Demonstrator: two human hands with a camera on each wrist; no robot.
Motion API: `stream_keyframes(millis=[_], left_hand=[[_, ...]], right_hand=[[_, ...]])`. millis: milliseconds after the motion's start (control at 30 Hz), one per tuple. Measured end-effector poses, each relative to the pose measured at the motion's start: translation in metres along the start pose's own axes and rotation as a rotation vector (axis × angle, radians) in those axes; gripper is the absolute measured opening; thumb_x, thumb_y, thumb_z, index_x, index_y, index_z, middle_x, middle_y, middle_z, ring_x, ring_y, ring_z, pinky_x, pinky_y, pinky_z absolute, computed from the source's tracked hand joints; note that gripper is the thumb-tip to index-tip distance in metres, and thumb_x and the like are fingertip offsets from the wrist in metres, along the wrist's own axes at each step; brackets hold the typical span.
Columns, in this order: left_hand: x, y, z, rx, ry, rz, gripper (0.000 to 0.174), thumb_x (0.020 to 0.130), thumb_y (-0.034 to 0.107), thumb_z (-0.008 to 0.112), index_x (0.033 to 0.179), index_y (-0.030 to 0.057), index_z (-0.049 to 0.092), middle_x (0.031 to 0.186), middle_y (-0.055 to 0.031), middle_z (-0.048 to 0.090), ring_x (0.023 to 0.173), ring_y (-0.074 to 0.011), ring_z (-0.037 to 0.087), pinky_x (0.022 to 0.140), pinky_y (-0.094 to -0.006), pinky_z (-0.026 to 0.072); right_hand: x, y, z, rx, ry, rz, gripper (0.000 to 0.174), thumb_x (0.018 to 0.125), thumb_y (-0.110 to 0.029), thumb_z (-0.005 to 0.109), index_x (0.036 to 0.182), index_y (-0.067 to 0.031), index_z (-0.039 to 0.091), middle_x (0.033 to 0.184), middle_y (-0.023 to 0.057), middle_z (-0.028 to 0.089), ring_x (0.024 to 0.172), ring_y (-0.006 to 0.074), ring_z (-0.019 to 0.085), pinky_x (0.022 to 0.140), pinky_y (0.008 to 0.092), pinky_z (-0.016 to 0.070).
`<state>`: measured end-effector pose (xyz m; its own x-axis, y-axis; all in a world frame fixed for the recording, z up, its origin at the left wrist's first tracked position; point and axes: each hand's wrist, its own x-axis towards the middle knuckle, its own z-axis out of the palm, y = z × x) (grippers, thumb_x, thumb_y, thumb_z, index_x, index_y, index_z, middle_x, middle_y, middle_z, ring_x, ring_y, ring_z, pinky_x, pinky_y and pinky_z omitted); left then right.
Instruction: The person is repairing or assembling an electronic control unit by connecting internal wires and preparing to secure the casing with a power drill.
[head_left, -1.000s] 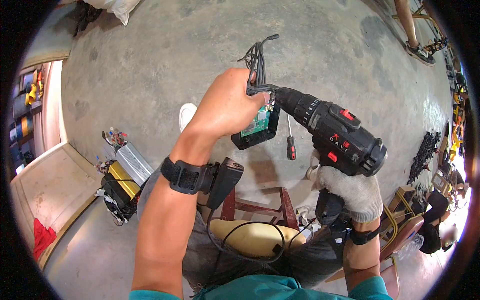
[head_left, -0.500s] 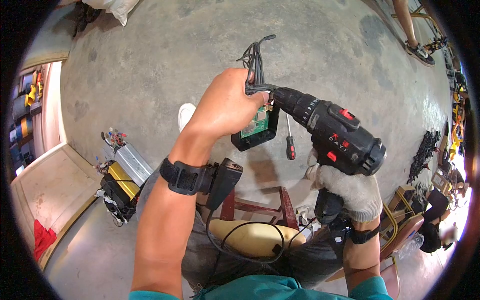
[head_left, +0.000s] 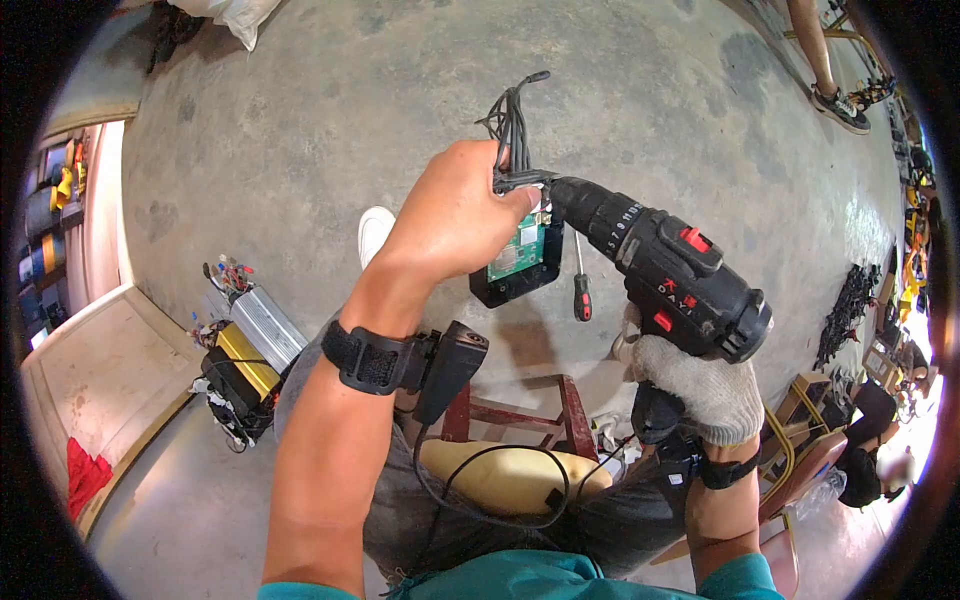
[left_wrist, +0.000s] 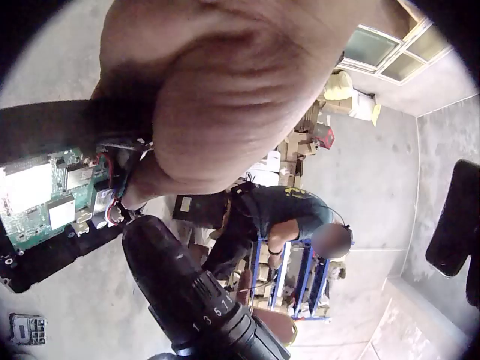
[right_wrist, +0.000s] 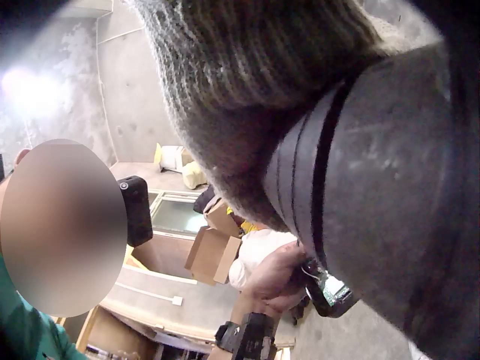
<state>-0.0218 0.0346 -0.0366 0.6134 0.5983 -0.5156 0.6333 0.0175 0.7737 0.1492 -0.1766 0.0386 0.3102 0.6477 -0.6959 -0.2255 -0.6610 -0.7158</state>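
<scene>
In the head view, the bare left hand grips a black housing with a green circuit board inside; a bundle of black cable rises past its fingers. The right hand, in a whitish knitted glove, holds a black and red cordless drill by its handle. The drill's front end meets the housing's upper corner beside the left thumb. In the left wrist view the drill's nose points at small wires near the board's edge; the exact contact is hidden.
A screwdriver lies on the concrete floor. A silver and gold metal device with wires is at the left, near a wooden panel. A red-framed stool stands between the legs. Another person's leg shows at the upper right.
The housing and the left hand have shifted slightly to the right. The drill body has tilted a little, its rear end slightly lower, with both hands keeping their holds.
</scene>
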Motion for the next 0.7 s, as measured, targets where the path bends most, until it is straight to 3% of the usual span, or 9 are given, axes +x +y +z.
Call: stream_keyframes(millis=[700], left_hand=[[-0.003,0.002,-0.002,0.031,0.015,0.016,0.014,0.096,0.008,0.072,0.104,-0.0035,0.071,0.087,-0.0041,0.074,0.083,-0.0101,0.063,0.079,-0.0338,0.0538]], right_hand=[[0.001,-0.002,0.001,-0.089,-0.01,0.014,0.027,0.084,-0.008,0.077,0.11,-0.0046,0.071,0.089,0.0014,0.071,0.073,0.0125,0.069,0.067,0.0307,0.0595]])
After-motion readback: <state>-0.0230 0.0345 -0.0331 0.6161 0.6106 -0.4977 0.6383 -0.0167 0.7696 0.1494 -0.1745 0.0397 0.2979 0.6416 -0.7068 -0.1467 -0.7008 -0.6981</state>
